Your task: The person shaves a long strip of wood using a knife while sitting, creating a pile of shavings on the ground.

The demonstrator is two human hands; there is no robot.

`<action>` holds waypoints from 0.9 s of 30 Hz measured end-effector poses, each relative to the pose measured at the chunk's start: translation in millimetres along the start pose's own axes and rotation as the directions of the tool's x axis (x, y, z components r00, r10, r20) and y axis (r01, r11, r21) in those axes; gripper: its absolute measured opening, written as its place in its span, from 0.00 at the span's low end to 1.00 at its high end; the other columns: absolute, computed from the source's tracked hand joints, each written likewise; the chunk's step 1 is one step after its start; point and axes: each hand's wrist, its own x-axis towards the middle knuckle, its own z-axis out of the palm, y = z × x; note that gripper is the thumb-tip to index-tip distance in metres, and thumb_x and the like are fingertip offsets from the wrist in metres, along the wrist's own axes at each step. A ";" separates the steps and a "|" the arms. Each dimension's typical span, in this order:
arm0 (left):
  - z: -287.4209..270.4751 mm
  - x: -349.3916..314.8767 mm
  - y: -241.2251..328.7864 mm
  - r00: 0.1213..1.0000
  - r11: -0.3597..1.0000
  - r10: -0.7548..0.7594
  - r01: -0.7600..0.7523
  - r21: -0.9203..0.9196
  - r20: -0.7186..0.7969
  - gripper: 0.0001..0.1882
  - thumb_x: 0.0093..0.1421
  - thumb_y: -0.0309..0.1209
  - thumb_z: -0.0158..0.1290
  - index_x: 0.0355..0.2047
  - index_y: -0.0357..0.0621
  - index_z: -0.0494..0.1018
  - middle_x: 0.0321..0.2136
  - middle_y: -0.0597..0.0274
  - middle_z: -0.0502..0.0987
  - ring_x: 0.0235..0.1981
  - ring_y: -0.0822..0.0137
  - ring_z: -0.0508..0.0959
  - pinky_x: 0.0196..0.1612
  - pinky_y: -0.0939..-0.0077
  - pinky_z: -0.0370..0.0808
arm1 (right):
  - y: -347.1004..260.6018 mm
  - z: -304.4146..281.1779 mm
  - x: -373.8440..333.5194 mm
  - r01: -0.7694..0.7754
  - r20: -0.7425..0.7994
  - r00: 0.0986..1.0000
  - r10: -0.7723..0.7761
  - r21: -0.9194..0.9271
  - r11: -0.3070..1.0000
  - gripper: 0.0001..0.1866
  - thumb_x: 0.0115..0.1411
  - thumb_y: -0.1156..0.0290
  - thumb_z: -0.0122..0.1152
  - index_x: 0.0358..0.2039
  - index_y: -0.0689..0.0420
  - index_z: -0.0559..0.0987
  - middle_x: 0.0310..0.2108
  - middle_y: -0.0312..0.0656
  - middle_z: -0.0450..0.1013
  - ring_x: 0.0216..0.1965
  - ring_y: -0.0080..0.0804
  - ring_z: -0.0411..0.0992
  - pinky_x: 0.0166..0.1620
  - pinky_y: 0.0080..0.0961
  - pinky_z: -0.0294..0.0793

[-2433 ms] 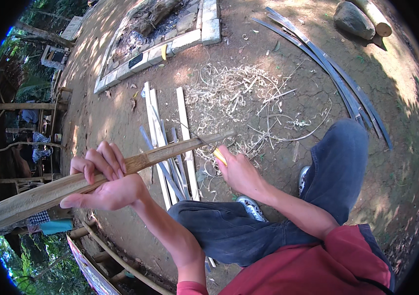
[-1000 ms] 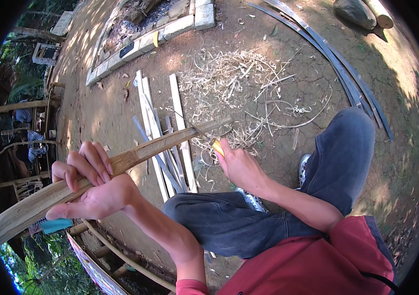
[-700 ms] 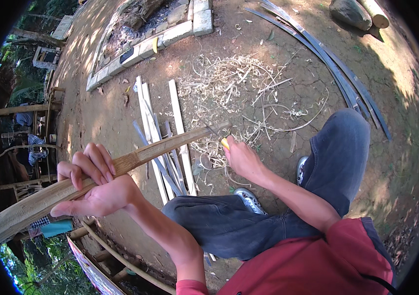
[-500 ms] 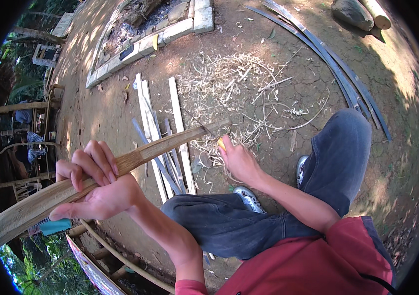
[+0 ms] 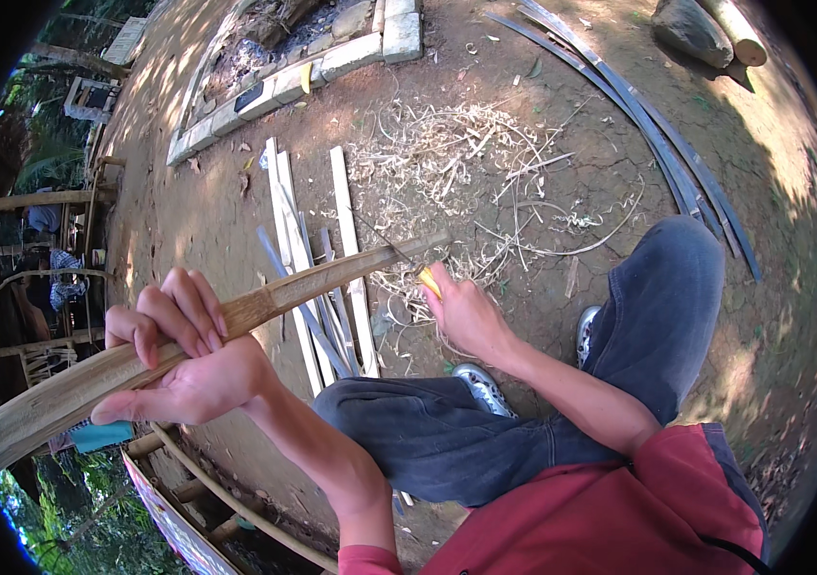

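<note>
A long split bamboo piece [image 5: 317,282], pale tan with a node partway along, slants from the lower left up to the middle of the view. My left hand [image 5: 207,369] is closed around its thicker part, fingers over the top and thumb stretched along underneath. Wrapped round the yellow handle of a knife [image 5: 428,280] is my right hand [image 5: 474,321], close to the thin far end of the bamboo. The narrow dark blade crosses the bamboo near that tip; whether it cuts in, I cannot tell.
Curly shavings [image 5: 456,144] litter the ground ahead. Several pale strips [image 5: 343,220] lie left of them, and long dark strips [image 5: 634,105] curve at the right. A stone-edged fire pit [image 5: 351,57], a rock [image 5: 686,34] and a bamboo frame [image 5: 40,204] stand farther out.
The knife's handle has tilted slightly in my right hand. Both hands and the bamboo otherwise stay nearly in place; the whole view has shifted a little.
</note>
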 end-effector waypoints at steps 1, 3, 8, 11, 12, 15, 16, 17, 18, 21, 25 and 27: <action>3.2 0.7 -2.2 1.000 0.999 0.027 -0.027 0.038 -0.009 0.35 0.59 0.71 0.29 0.17 0.52 0.51 0.07 0.71 0.50 0.08 0.78 0.49 0.10 0.88 0.48 | 20.0 6.7 4.0 -0.042 0.010 0.999 0.043 -0.037 0.998 0.11 0.66 0.69 0.47 0.39 0.66 0.65 0.19 0.56 0.73 0.22 0.53 0.76 0.24 0.44 0.76; 3.8 0.9 -8.9 0.998 0.993 0.063 -0.060 0.106 -0.026 0.35 0.59 0.71 0.28 0.17 0.51 0.50 0.07 0.71 0.49 0.08 0.78 0.49 0.09 0.88 0.48 | 84.5 29.9 16.7 -0.119 -0.067 0.992 0.105 -0.252 0.961 0.12 0.67 0.68 0.46 0.39 0.66 0.67 0.21 0.56 0.74 0.26 0.53 0.77 0.30 0.45 0.78; -3.2 6.9 -8.0 0.994 0.986 0.069 -0.054 0.161 -0.089 0.35 0.59 0.71 0.27 0.17 0.52 0.49 0.06 0.71 0.49 0.07 0.79 0.49 0.07 0.88 0.47 | 54.5 21.5 15.5 -0.156 0.028 0.987 0.160 -0.112 0.981 0.13 0.64 0.70 0.48 0.42 0.68 0.67 0.21 0.57 0.73 0.24 0.55 0.76 0.30 0.46 0.76; -2.9 3.7 -6.2 0.994 0.978 0.075 -0.058 0.199 -0.079 0.35 0.59 0.71 0.26 0.16 0.52 0.48 0.06 0.70 0.49 0.06 0.79 0.48 0.07 0.88 0.46 | 45.4 13.3 9.5 -0.104 -0.014 0.995 0.103 -0.111 0.988 0.16 0.64 0.70 0.49 0.50 0.62 0.63 0.17 0.53 0.71 0.20 0.54 0.73 0.26 0.48 0.72; -2.5 3.6 -6.4 0.994 0.978 0.078 -0.060 0.198 -0.081 0.35 0.59 0.71 0.26 0.16 0.52 0.48 0.06 0.70 0.49 0.06 0.79 0.48 0.07 0.88 0.46 | 41.3 10.8 8.0 -0.107 0.018 0.994 0.109 -0.088 0.990 0.17 0.64 0.71 0.49 0.52 0.60 0.62 0.17 0.53 0.71 0.20 0.54 0.73 0.26 0.48 0.71; -1.9 3.9 -5.1 0.993 0.978 0.077 -0.057 0.200 -0.094 0.35 0.59 0.71 0.25 0.16 0.52 0.48 0.06 0.70 0.49 0.06 0.79 0.48 0.07 0.88 0.46 | 30.0 2.7 6.6 -0.101 0.051 0.994 0.101 -0.014 0.995 0.18 0.63 0.72 0.48 0.53 0.57 0.61 0.17 0.52 0.71 0.20 0.52 0.73 0.27 0.47 0.72; -1.9 3.7 -4.7 0.993 0.979 0.067 -0.047 0.197 -0.095 0.35 0.59 0.71 0.25 0.16 0.52 0.48 0.06 0.70 0.49 0.06 0.79 0.47 0.07 0.88 0.45 | 28.8 1.9 7.1 -0.097 0.048 0.994 0.096 0.013 0.995 0.18 0.63 0.73 0.48 0.53 0.56 0.61 0.17 0.52 0.71 0.20 0.51 0.74 0.28 0.46 0.73; -2.1 3.7 -4.4 0.994 0.980 0.057 -0.037 0.194 -0.096 0.35 0.59 0.71 0.25 0.16 0.52 0.49 0.06 0.70 0.49 0.06 0.79 0.47 0.08 0.87 0.45 | 30.3 2.3 7.9 -0.068 0.031 0.997 0.066 0.065 0.996 0.18 0.63 0.73 0.48 0.53 0.55 0.61 0.18 0.51 0.72 0.21 0.49 0.74 0.28 0.45 0.73; -2.1 3.8 -4.0 0.994 0.981 0.055 -0.036 0.193 -0.093 0.35 0.59 0.71 0.24 0.17 0.52 0.49 0.06 0.70 0.49 0.07 0.79 0.47 0.08 0.87 0.46 | 34.4 3.6 8.9 -0.038 0.014 0.999 0.037 0.116 0.992 0.18 0.63 0.73 0.48 0.54 0.55 0.61 0.19 0.50 0.72 0.21 0.48 0.75 0.28 0.43 0.73; -3.3 4.0 -4.2 0.996 0.987 0.027 -0.013 0.159 -0.085 0.35 0.58 0.72 0.24 0.17 0.53 0.50 0.07 0.70 0.49 0.07 0.78 0.48 0.09 0.87 0.46 | 52.5 18.3 13.9 0.000 -0.025 1.000 0.009 0.350 0.937 0.18 0.64 0.72 0.48 0.54 0.55 0.62 0.23 0.46 0.74 0.24 0.39 0.76 0.27 0.37 0.73; -9.5 3.4 -4.9 0.997 0.990 0.007 0.004 0.140 -0.082 0.36 0.57 0.73 0.24 0.18 0.53 0.51 0.07 0.70 0.49 0.08 0.77 0.47 0.10 0.87 0.47 | 53.5 16.2 17.3 -0.189 0.171 0.980 0.103 0.626 0.757 0.18 0.65 0.72 0.47 0.56 0.53 0.62 0.30 0.40 0.76 0.23 0.21 0.73 0.24 0.23 0.69; -10.5 3.7 -5.8 0.996 0.987 0.014 0.000 0.159 -0.091 0.36 0.56 0.74 0.25 0.18 0.53 0.51 0.07 0.69 0.49 0.08 0.77 0.47 0.10 0.87 0.46 | 49.8 10.7 17.4 -0.352 0.320 0.931 0.176 0.662 0.662 0.18 0.68 0.70 0.46 0.57 0.51 0.62 0.32 0.39 0.76 0.18 0.15 0.64 0.21 0.15 0.63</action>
